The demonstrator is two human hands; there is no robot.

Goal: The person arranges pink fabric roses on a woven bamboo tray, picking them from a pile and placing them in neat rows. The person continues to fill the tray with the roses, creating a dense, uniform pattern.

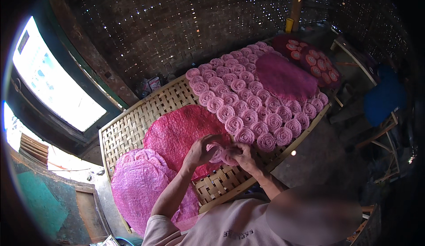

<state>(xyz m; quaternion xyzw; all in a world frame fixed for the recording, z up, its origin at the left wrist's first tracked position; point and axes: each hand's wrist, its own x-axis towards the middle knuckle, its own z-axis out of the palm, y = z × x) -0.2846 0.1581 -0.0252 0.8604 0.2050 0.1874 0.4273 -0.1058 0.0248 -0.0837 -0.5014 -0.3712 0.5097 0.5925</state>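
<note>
Over the near edge of the woven bamboo table, my two hands meet at a small pink rosette [216, 154]. My left hand [199, 151] curls its fingers around the rosette's left side. From the other side my right hand [246, 157] pinches its pink edge, partly covering it with the fingers. Beneath and beyond my left hand lies a round, shiny crimson sheet [177, 131]. Just past my right hand, several rows of finished pink rosettes [248, 102] cover the table's right part.
A light pink sheet [141, 184] hangs over the near left edge of the slatted table [152, 106]. A magenta oval piece [285, 75] rests on the rosettes. Red rosette pieces [316, 64] lie at the far right, by a yellow cup [289, 25]. A blue chair [385, 97] stands right.
</note>
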